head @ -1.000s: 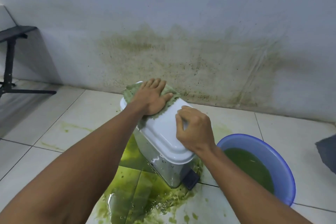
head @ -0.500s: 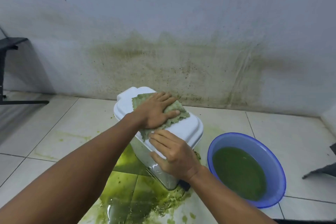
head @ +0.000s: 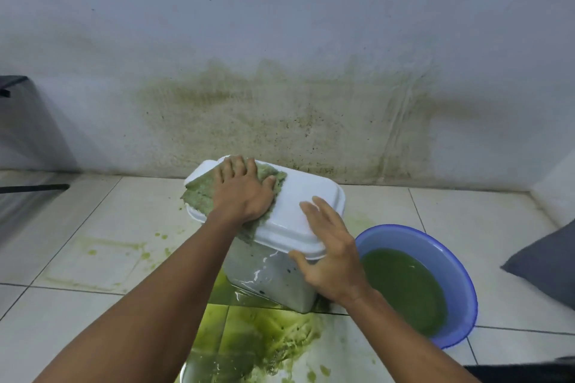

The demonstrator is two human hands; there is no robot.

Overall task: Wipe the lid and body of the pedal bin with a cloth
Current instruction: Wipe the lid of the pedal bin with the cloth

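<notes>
The pedal bin stands on the tiled floor near the wall, with a white lid and a shiny metal body smeared with grime. A green-stained cloth lies over the lid's left half. My left hand presses flat on the cloth, fingers straight and pointing towards the wall. My right hand rests on the lid's near right corner, fingers spread on top and the thumb under the rim against the body.
A blue basin of green water sits just right of the bin. A green slimy puddle spreads on the tiles in front. The stained wall is close behind. A dark stand is far left, a grey object far right.
My left hand slid the cloth from the lid's middle to its left, far end. My right hand shifted from the bin's front side to the near right corner of the lid.
</notes>
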